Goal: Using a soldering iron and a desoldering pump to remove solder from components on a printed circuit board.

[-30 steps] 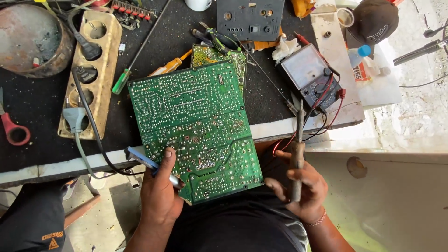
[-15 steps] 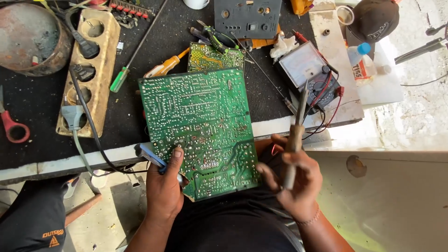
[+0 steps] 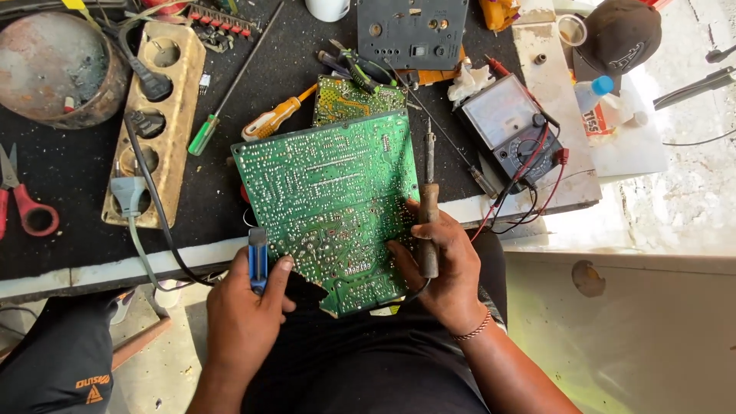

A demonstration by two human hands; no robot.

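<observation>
A large green circuit board lies solder side up, half on the black bench and half over my lap. My left hand grips a blue-handled tool and its thumb presses the board's lower left edge. My right hand is closed on a soldering iron with a wooden handle; its metal tip points away from me along the board's right edge. A fingertip of that hand touches the board's lower right part.
A smaller green board lies behind the large one. An analog multimeter with red and black leads sits right. Screwdrivers, a wooden socket strip, red-handled scissors, a rusty round pan and a dark switch plate fill the bench.
The board has shifted right and toward me. My right hand brought the soldering iron from right of the board up against its right edge. My left hand stayed at the lower left corner.
</observation>
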